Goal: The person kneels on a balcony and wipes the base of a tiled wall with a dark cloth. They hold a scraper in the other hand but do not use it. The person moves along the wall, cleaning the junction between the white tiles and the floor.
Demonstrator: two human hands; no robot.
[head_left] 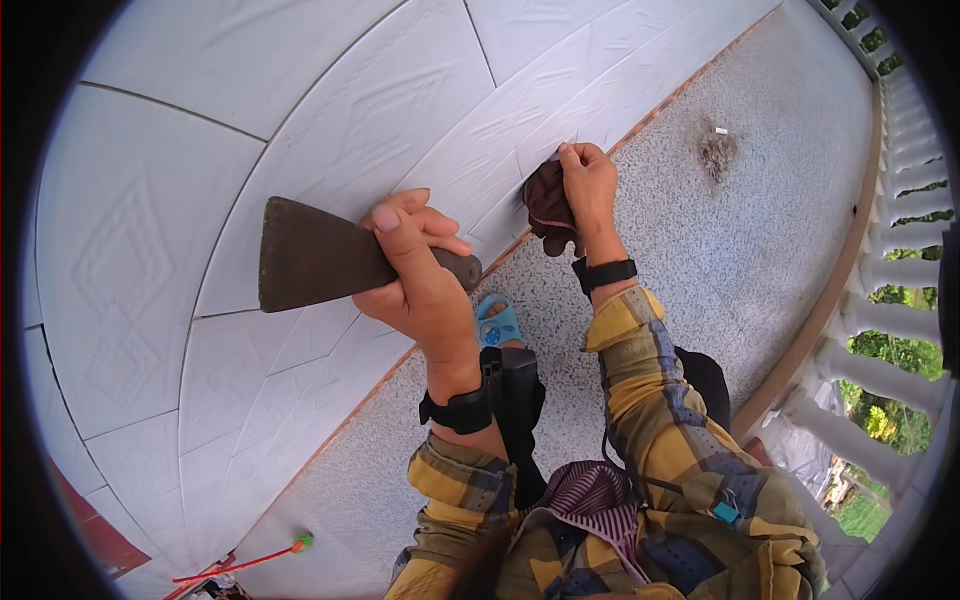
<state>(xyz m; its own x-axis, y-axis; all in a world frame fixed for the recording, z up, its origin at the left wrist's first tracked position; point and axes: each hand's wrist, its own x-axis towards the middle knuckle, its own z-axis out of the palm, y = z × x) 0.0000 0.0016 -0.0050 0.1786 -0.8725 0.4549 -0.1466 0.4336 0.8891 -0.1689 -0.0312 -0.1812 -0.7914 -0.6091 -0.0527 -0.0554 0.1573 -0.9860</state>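
My left hand [425, 290] is closed round the handle of a putty knife [325, 257]. The knife's wide, dark flat blade points left in front of the tiled wall [130, 240], and the handle's rounded end shows beyond my fingers. Farther ahead and to the right, my right hand [592, 190] grips a bunched dark brown cloth [548, 200] between thumb and fingers. That cloth is at the low part of the wall, near where it meets the floor. Whether it presses on the tile is hard to see. Both wrists wear black straps.
Pale tiles with raised diamond patterns cover the wall. On the speckled floor [660, 260] lies a small heap of dirt [716, 155]. A white balustrade [890, 325] runs along the right. Below my hands is a blue sandal [497, 322]; a red rod [235, 567] lies lower left.
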